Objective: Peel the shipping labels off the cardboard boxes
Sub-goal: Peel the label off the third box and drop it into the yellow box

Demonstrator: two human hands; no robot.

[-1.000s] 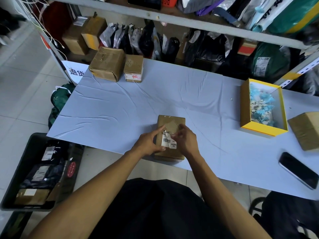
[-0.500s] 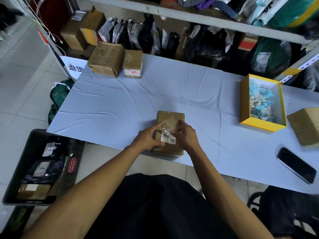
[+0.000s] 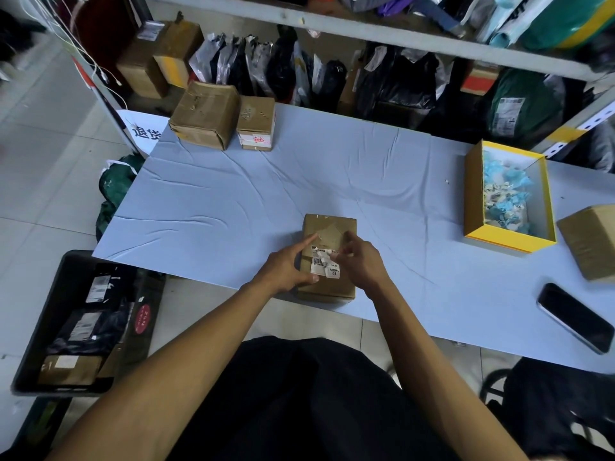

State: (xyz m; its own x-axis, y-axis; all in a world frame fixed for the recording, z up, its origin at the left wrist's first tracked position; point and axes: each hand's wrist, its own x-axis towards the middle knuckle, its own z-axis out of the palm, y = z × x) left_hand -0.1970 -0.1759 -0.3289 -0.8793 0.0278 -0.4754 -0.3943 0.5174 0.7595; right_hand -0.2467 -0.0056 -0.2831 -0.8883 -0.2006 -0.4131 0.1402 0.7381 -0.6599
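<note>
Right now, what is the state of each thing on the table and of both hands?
Box in front: lies flat, label partly peeled.
Shipping label: upper edge lifted.
Left hand: holds the box.
Right hand: pinches the label edge.
Yellow box: open, scraps inside.
Phone: screen dark.

Dim, bluish, even light with soft shadows; wide-angle bending at the edges, slight blur on the fingers (image 3: 347, 239).
</note>
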